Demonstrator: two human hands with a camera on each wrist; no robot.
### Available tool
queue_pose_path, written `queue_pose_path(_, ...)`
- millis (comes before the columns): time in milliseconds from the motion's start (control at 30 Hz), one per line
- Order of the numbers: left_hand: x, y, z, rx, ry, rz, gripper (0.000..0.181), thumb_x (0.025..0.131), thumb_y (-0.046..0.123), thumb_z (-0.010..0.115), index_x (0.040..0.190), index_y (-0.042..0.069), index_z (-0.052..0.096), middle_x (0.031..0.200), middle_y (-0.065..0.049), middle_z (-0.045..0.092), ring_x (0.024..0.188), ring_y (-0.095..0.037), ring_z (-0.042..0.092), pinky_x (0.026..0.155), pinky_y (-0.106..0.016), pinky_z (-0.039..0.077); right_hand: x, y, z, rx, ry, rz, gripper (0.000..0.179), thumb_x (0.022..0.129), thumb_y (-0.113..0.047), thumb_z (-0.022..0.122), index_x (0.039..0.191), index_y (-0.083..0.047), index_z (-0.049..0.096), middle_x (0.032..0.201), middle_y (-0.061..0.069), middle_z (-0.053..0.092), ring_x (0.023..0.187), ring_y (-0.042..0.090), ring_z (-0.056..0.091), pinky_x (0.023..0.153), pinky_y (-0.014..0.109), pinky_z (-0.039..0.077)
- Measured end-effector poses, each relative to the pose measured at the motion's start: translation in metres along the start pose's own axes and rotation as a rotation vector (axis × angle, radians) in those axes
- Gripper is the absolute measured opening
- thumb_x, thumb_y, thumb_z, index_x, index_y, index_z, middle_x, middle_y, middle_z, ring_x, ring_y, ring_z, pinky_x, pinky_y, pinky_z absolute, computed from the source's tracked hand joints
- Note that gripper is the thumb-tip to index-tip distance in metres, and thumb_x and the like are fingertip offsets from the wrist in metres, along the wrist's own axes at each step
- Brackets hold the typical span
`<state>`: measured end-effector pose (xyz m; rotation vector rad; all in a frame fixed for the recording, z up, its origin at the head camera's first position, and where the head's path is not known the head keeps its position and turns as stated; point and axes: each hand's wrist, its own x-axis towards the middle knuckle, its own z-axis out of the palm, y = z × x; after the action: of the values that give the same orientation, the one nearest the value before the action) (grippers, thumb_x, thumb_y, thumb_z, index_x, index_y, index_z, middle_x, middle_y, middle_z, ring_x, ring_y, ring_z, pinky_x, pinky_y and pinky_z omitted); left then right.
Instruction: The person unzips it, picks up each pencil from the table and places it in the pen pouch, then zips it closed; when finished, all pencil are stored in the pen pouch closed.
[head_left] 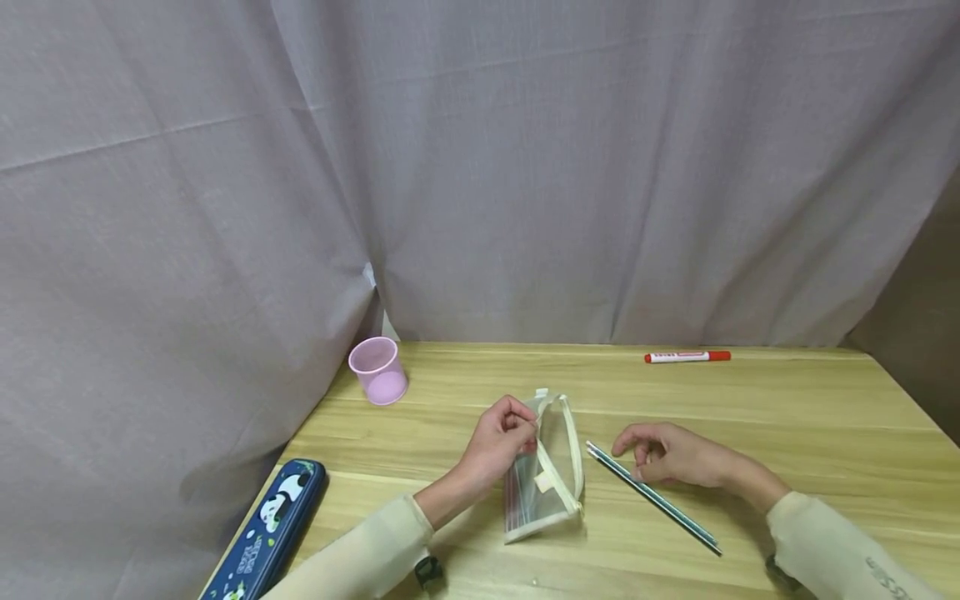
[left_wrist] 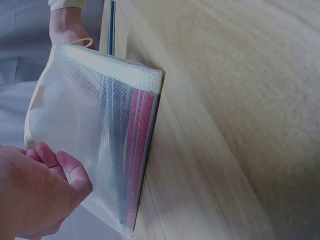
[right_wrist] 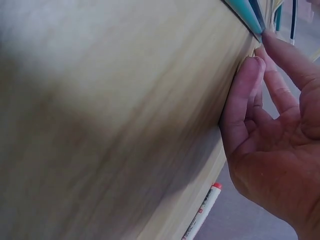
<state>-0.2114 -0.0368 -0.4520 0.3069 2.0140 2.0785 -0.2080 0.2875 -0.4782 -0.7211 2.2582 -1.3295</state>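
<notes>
My left hand (head_left: 501, 435) pinches the cream zipped edge of a see-through mesh pencil pouch (head_left: 527, 496), whose mouth gapes open on the right. Through the mesh in the left wrist view, a red strip (left_wrist: 139, 115) and dark blue strips (left_wrist: 119, 125) show along the bottom. To the right of the pouch, green pencils (head_left: 667, 507) lie side by side, slanting across the table. My right hand (head_left: 678, 454) is beside their upper end, fingers loosely bent and thumb right at the pencils. In the right wrist view its thumb tip overlaps the teal pencils (right_wrist: 245, 14).
A pink cup (head_left: 382, 382) stands at the back left. At the left edge lies a dark blue panda pencil case (head_left: 272, 521). A red-and-white marker (head_left: 686, 357) rests near the back edge of the wooden table (head_left: 840, 442). Grey curtains (head_left: 525, 183) hang behind and to the left.
</notes>
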Motion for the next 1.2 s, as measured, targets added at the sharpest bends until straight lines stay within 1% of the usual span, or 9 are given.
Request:
queue_pose_path(233,0.003,0.003,0.002,0.008,-0.007,-0.002,0.013,0.095,-0.001,0.062,0.107,0.000,0.060,0.083,0.001,0.064,0.078,-0.012,0.063,0.077,-0.024,0.058,0.001,-0.004,0.000,0.012,0.006,0.019,0.038,0.088,0.003,0.069,0.125,0.002,0.062,0.096,0.015,0.059,0.066,0.004,0.051,0.053,0.016,0.046)
queue_pose_path(300,0.003,0.003,0.002,0.013,-0.009,0.000,0.012,0.095,-0.001,0.062,0.107,0.000,0.060,0.083,0.001,0.063,0.078,-0.012,0.063,0.077,-0.023,0.058,0.001,-0.006,0.001,-0.008,0.024,0.031,0.040,0.085,0.007,0.067,0.124,0.002,0.062,0.097,0.014,0.059,0.067,0.005,0.050,0.054,0.016,0.046)
queue_pose_path(367,0.004,0.004,0.002,0.015,-0.012,0.004,0.013,0.094,-0.001,0.061,0.107,0.000,0.060,0.083,0.001,0.063,0.078,-0.012,0.062,0.077,-0.023,0.058,0.001,-0.010,0.004,-0.070,0.060,0.046,0.043,0.080,0.008,0.065,0.121,-0.002,0.063,0.096,0.012,0.059,0.069,0.005,0.050,0.056,0.017,0.045)
queue_pose_path(567,0.003,0.003,0.000,0.008,-0.002,0.005,0.017,0.091,-0.004,0.059,0.108,-0.001,0.060,0.083,0.003,0.062,0.079,-0.014,0.062,0.079,-0.027,0.059,0.001,-0.023,0.014,-0.349,0.174,0.109,0.043,0.073,0.004,0.067,0.109,-0.019,0.065,0.089,-0.002,0.062,0.068,0.003,0.048,0.059,0.020,0.038)
queue_pose_path(700,0.003,0.004,-0.001,0.008,-0.001,-0.003,0.017,0.091,-0.004,0.058,0.108,0.000,0.059,0.083,0.003,0.062,0.080,-0.015,0.062,0.082,-0.030,0.060,0.000,-0.032,0.021,-0.485,0.225,0.133,0.038,0.072,0.002,0.071,0.100,-0.022,0.065,0.083,-0.009,0.060,0.068,0.002,0.047,0.061,0.021,0.037)
queue_pose_path(800,0.004,0.004,-0.001,0.004,-0.004,-0.008,0.017,0.091,-0.004,0.058,0.107,0.000,0.060,0.083,0.003,0.062,0.080,-0.014,0.062,0.083,-0.030,0.061,0.000,-0.037,0.023,-0.554,0.247,0.156,0.034,0.073,0.000,0.075,0.096,-0.023,0.065,0.081,-0.012,0.059,0.070,0.003,0.048,0.062,0.022,0.038)
queue_pose_path(900,0.004,0.003,-0.001,0.005,-0.006,-0.009,0.017,0.091,-0.004,0.058,0.108,0.000,0.060,0.084,0.003,0.062,0.081,-0.014,0.062,0.083,-0.029,0.061,0.000,-0.039,0.023,-0.580,0.250,0.174,0.032,0.076,-0.003,0.079,0.096,-0.023,0.066,0.079,-0.014,0.059,0.071,0.004,0.049,0.064,0.024,0.039)
queue_pose_path(1033,0.004,0.003,-0.001,0.012,-0.007,0.002,0.018,0.091,-0.003,0.059,0.108,-0.001,0.059,0.084,0.002,0.062,0.080,-0.013,0.062,0.080,-0.026,0.060,0.000,-0.039,0.024,-0.578,0.248,0.189,0.030,0.078,-0.003,0.081,0.097,-0.021,0.066,0.076,-0.014,0.059,0.069,0.005,0.049,0.064,0.024,0.039)
queue_pose_path(1200,0.003,0.002,-0.001,0.010,-0.010,0.002,0.017,0.091,-0.003,0.060,0.108,-0.001,0.059,0.083,0.002,0.062,0.078,-0.012,0.062,0.075,-0.022,0.058,0.000,-0.038,0.026,-0.571,0.249,0.191,0.031,0.077,-0.001,0.078,0.098,-0.019,0.064,0.075,-0.013,0.058,0.067,0.006,0.049,0.062,0.023,0.039)
